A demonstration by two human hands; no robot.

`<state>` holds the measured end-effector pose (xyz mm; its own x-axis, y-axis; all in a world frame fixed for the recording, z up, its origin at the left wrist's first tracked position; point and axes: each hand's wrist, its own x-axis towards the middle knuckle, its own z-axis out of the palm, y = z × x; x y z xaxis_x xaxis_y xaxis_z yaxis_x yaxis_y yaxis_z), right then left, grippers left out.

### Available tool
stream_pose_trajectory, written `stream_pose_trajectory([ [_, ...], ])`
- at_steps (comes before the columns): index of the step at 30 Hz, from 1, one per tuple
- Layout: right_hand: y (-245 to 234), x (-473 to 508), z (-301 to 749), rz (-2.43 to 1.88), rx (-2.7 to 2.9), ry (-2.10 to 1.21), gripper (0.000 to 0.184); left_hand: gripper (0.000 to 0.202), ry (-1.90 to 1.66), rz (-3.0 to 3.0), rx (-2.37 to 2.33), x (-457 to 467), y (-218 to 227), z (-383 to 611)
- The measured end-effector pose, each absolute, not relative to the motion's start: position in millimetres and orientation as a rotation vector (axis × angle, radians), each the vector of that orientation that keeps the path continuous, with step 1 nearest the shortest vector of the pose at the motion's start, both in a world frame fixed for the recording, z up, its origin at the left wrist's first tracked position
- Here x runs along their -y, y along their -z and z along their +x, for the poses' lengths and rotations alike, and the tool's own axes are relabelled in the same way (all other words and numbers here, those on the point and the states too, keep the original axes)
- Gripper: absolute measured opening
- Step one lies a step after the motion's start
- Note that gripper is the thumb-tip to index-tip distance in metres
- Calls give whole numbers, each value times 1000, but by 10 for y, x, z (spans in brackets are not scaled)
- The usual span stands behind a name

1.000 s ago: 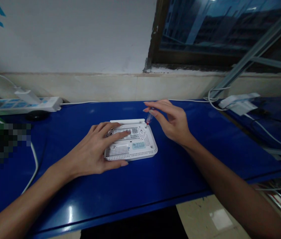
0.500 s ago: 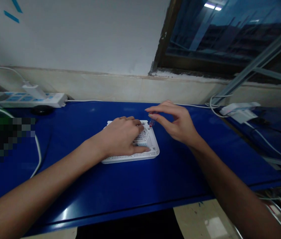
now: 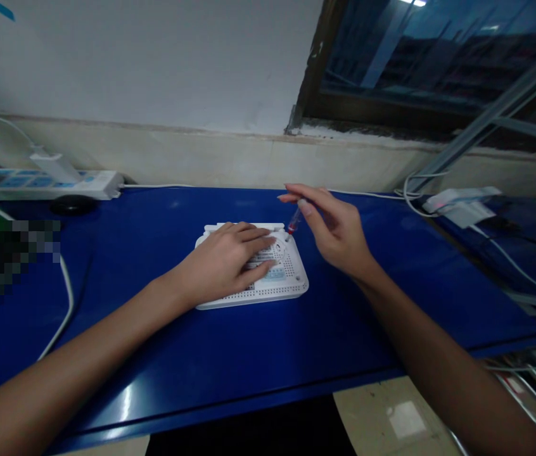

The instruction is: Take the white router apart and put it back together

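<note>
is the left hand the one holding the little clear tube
No, the left hand lies spread on the white router, while the right hand pinches the small clear tube by the router's far corner.

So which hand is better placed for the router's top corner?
Probably the right hand: it pinches the small red-tipped tube right at that corner, while the left hand lies spread across the router, pressing on it.

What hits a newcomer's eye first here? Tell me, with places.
The white router, upside down on the blue table, stands out at centre. The left hand presses flat on it, while the right hand pinches a small clear red-tipped tube just above its far corner.
</note>
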<state>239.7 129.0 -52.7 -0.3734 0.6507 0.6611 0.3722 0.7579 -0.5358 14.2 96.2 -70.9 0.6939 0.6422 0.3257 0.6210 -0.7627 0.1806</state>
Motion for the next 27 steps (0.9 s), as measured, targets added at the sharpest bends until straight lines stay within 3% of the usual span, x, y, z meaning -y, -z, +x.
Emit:
stream_pose_trajectory([
  [7, 521, -1309, 2392, -743, 1935, -91, 17, 45, -592, 2803, -1068, -971, 748, 137],
  [13, 491, -1282, 2397, -686, 2086, -220, 36, 44, -608, 2797, -1051, -964, 725, 147],
  [20, 532, -1349, 2419, -725, 1949, -110, 18, 44, -597, 2789, -1076, -960, 728, 138],
  [27, 475, -1329, 2440, -636, 2080, -269, 35, 41, -616, 2794, -1070, -970, 737, 143],
])
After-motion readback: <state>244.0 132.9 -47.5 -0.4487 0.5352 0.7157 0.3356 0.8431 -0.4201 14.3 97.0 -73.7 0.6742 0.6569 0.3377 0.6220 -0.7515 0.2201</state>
